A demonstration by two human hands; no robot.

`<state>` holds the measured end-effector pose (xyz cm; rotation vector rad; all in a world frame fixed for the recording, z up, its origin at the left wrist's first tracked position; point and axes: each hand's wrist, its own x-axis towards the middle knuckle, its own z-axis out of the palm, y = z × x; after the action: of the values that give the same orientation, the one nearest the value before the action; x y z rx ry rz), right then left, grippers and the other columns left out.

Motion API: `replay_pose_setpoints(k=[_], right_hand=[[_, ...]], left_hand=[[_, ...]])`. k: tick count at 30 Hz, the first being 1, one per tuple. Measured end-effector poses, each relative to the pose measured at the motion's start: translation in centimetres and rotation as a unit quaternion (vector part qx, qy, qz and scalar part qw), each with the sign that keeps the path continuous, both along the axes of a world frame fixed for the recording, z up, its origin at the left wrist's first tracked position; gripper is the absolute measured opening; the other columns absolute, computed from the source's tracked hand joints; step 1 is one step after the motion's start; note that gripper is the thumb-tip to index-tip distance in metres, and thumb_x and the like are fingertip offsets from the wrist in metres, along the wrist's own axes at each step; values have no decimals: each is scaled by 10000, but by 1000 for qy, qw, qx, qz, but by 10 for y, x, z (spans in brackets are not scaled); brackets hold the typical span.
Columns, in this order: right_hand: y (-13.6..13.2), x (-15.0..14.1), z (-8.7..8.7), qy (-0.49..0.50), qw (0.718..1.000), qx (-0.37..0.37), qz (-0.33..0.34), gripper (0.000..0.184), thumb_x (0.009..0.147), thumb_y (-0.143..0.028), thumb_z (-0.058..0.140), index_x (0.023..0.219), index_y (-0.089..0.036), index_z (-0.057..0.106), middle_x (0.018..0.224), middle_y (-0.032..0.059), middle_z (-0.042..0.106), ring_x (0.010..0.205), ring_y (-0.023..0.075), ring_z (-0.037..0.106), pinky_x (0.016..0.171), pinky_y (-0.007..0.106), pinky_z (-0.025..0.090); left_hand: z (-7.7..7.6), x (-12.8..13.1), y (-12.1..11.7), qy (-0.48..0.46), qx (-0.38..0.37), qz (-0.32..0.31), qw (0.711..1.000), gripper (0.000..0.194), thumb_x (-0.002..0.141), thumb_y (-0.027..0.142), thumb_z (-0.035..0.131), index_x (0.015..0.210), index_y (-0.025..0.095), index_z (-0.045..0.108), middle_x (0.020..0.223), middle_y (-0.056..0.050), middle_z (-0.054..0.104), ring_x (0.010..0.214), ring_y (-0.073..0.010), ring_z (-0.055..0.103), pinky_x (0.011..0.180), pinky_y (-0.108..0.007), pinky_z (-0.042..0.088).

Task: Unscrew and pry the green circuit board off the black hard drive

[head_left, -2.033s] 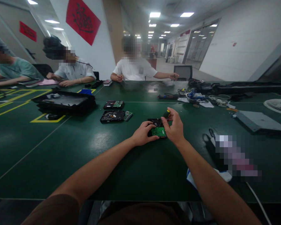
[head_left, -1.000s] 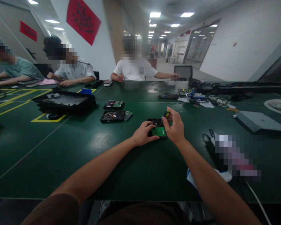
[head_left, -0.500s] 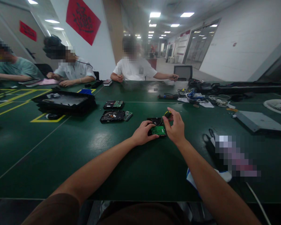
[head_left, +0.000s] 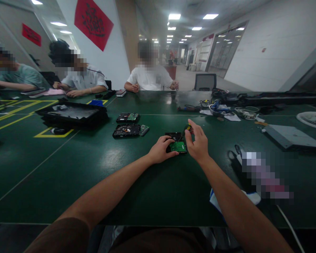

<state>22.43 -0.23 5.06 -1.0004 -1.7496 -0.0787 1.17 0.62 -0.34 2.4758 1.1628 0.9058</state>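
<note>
A hard drive (head_left: 178,146) with a green circuit board lies on the table in front of me. My left hand (head_left: 161,150) grips it from the left, thumb along its near edge and fingers over its upper left part. At its right side, my right hand (head_left: 197,142) holds a screwdriver (head_left: 187,128) by its black and yellow handle, between thumb and fingers. The handle leans over the drive's far right corner, and a thin shaft seems to slant down to the board. Where the tip sits is too small to make out.
To the left lie another hard drive (head_left: 126,117), an opened drive (head_left: 125,131) and a loose circuit board (head_left: 144,130). Beyond them stands a black tray (head_left: 73,114). Cables (head_left: 218,107) and a grey metal box (head_left: 295,136) are on the right. Co-workers sit across the table.
The fingers of my right hand have shifted slightly on the screwdriver handle, which has turned a little. My left hand and the drive stay put. A co-worker opposite has drawn an outstretched arm in.
</note>
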Motion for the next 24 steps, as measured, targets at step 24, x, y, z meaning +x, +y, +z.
replay_pose_setpoints(k=[24], right_hand=[[0, 0, 0, 4, 1000, 3, 4, 422, 1012, -312, 497, 1429, -247, 501, 1302, 118, 630, 1111, 264, 641, 947, 484, 571]], left_hand=[[2, 0, -1, -3, -11, 1, 1000, 652, 805, 590, 755, 1333, 241, 597, 1396, -139, 523, 1362, -341, 463, 1139, -542, 437]])
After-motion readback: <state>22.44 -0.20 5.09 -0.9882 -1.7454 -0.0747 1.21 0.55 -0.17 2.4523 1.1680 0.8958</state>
